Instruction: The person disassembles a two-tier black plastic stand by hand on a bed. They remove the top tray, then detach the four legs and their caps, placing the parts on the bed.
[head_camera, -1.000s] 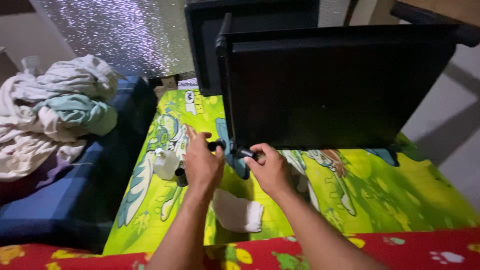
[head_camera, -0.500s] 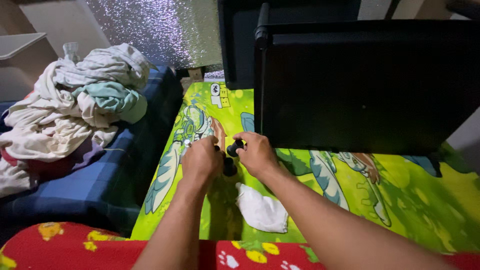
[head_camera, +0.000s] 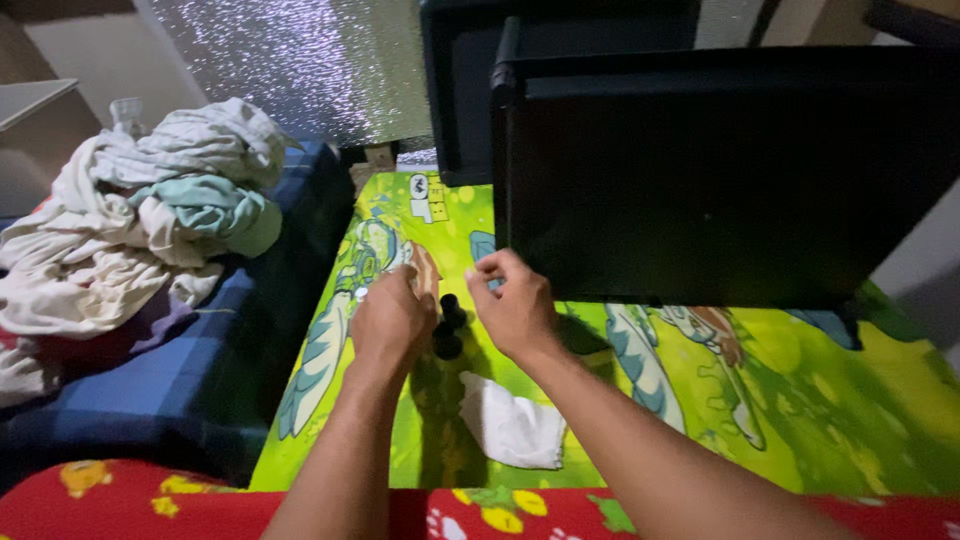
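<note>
My left hand (head_camera: 392, 322) is curled over a small white bottle (head_camera: 358, 294), of which only a sliver shows at its left edge. Two small black knob-like pieces (head_camera: 448, 326) stand together on the green cartoon mat (head_camera: 800, 400), right between my hands. My right hand (head_camera: 515, 305) hovers just right of them with its fingers apart and nothing in it. Directly behind my right hand a large flat black panel (head_camera: 720, 170) stands upright on the mat.
A folded white cloth (head_camera: 512, 425) lies on the mat below my hands. A second black panel (head_camera: 460, 90) stands behind the first. Piled clothes (head_camera: 150, 220) sit on blue checked bedding (head_camera: 150, 390) at left. A red patterned blanket (head_camera: 150, 500) covers the near edge.
My right hand has let go of the black knob it carried from the panel's lower corner; the knob now stands beside the other black piece. My left hand stays closed at the bottle.
</note>
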